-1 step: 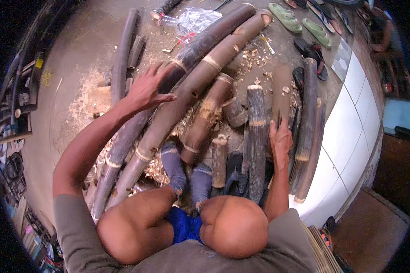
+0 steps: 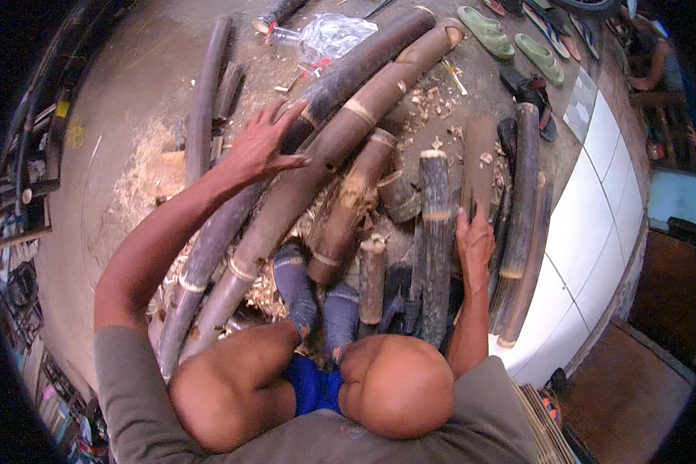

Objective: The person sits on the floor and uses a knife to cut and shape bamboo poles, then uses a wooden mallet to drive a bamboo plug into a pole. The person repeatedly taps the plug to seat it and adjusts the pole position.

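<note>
My left hand (image 2: 263, 147) is open, its fingers spread over a long dark bamboo pole (image 2: 363, 66); whether it touches the pole I cannot tell. Alongside lies a lighter brown bamboo pole (image 2: 301, 178) with pale rings and a small hole. My right hand (image 2: 476, 240) is closed at the near end of a blurred brown bamboo piece (image 2: 479, 158), thumb along its left edge. To the left of that hand is a dark bamboo length (image 2: 437, 247). Between my feet and the poles lie a brown bamboo section (image 2: 352, 205) with a rough, chipped side and a short piece (image 2: 372, 282).
More bamboo lengths lie at right (image 2: 522, 193) and left (image 2: 209, 93). Wood shavings (image 2: 259, 294) litter the floor. A clear plastic bag (image 2: 336, 35) lies at the far side, green sandals (image 2: 537, 58) at far right. White tiles (image 2: 588, 240) border the right. Another person's arm (image 2: 657, 66) shows beyond.
My left hand has shifted slightly to the right and down, its fingers still spread. My right hand stays at the brown bamboo piece, whose far end sits slightly lower.
</note>
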{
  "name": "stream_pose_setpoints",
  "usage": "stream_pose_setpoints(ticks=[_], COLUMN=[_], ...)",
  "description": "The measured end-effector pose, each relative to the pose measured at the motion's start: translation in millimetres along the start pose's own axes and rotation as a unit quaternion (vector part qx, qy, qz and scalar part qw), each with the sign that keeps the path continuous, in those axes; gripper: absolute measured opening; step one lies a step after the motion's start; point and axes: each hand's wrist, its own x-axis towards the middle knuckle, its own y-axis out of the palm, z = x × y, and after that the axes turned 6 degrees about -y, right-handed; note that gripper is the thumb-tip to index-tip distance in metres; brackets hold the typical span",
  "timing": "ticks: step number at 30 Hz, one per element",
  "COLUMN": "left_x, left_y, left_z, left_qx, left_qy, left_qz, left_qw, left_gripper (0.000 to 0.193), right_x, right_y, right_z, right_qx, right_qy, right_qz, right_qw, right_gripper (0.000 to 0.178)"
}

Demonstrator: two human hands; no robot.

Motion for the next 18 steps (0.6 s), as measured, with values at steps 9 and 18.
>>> stream_pose_setpoints(ticks=[9,18], left_x=[65.4,-91.6], left_y=[43.0,-76.6], left_z=[-26.8,-38.4], left_qx=[-0.046,-0.188], left_qy=[-0.058,-0.153], left_qz=[-0.098,0.007], left_qw=[0.992,0.97], left_gripper=[0.119,0.106], right_x=[-33.4,-169.2], right_y=[-84.1,-276.8], right_z=[72.5,94.8], right_qx=[0.023,0.001], right_qy=[0.095,0.204], right_qz=[0.15,0.279], right_qw=[0.984,0.938], right_gripper=[0.039,0.04])
